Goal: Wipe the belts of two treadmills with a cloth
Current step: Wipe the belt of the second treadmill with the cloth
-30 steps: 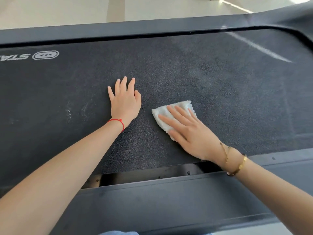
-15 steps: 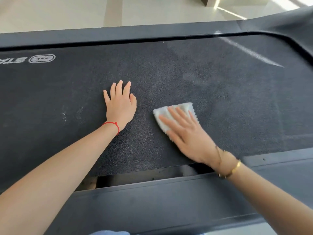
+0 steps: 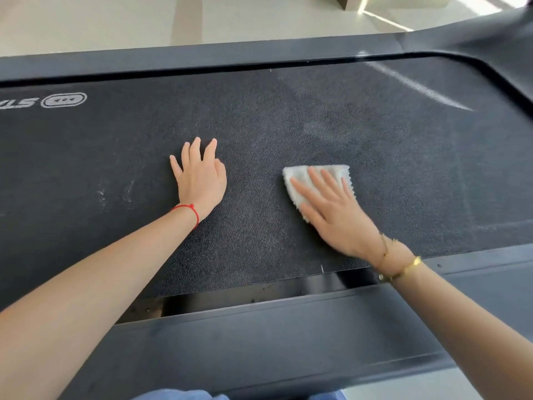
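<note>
One cloth (image 3: 315, 180) is lying flat on the belt (image 3: 288, 116), at about 3 o'clock from the left hand (image 3: 200, 183) and well apart from it. It is white, folded small, with a zigzag edge showing at its 3 o'clock side. It is looking soft, thin and very light, so it is likely to bunch or slide out unless it is being pressed over most of its area.

The right hand (image 3: 334, 209) is lying on the cloth with fingers straight and spread, pressing it down; nothing is being pinched or curled round. The fingertips are reaching toward 11 o'clock, and the cloth is showing past them at 12 and 9 o'clock. A flat palm hold of this kind is judged best: pressure from above, with the fingers spread to keep the folds together.

The left hand is resting flat on the bare belt, fingers straight and slightly apart, holding nothing; it appears to be bracing the body.

The belt is dark, pebbled and firm, giving good friction under the cloth. Pale dusty marks are showing at 9 o'clock of the left hand and at 12 o'clock of the cloth, so wiping is judged unfinished. Side rails (image 3: 274, 336) are bordering the belt at 12 and 6 o'clock.
</note>
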The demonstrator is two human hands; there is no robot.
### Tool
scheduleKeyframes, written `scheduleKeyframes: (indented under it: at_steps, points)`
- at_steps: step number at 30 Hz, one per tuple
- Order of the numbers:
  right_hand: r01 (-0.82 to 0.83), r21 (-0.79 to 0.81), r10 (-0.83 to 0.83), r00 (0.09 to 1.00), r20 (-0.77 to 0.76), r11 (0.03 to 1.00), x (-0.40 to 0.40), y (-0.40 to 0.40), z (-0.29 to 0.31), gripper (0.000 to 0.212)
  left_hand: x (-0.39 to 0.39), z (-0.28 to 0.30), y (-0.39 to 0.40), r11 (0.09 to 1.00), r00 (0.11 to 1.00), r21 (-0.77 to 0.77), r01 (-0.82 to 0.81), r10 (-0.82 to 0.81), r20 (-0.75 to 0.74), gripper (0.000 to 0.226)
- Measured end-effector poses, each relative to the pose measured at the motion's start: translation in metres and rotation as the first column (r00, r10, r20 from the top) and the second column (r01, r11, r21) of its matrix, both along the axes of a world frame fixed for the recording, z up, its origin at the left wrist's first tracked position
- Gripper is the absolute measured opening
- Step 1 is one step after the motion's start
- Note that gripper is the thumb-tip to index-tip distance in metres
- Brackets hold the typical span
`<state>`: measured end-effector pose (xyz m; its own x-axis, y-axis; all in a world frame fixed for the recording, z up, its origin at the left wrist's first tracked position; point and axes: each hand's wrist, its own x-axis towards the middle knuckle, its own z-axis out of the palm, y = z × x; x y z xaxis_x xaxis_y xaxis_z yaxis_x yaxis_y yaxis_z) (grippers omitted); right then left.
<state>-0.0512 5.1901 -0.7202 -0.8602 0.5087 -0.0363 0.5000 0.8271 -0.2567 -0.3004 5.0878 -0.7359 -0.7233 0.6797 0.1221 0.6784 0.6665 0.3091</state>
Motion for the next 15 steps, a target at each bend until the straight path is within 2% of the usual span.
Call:
scheduleKeyframes:
  at_steps: [3, 7, 11, 15]
  points:
    - [-0.263, -0.013, 0.263, 0.964, 0.024, 0.965, 0.024, -0.045, 0.004, 0.052, 0.012, 0.004, 0.013, 1.000, 0.998, 0.016, -0.020, 0.019, 0.057, 0.051]
    - [-0.323, -0.056, 0.325, 0.945, 0.034, 0.945, 0.033, -0.040, 0.006, 0.051, 0.026, 0.007, 0.035, 0.998, 0.998, 0.020, 0.060, -0.060, 0.036, 0.052]
    - [-0.205, 0.027, 0.205, 0.979, -0.010, 0.978, 0.010, 0.016, 0.001, 0.052, 0.035, 0.004, 0.055, 0.989, 0.989, -0.004, 0.147, -0.147, 0.004, 0.053]
    - [0.082, 0.055, -0.079, 0.996, -0.050, 0.995, -0.032, 0.099, -0.001, 0.049, 0.032, 0.004, 0.073, 0.989, 0.990, -0.037, 0.143, -0.144, -0.002, 0.053]
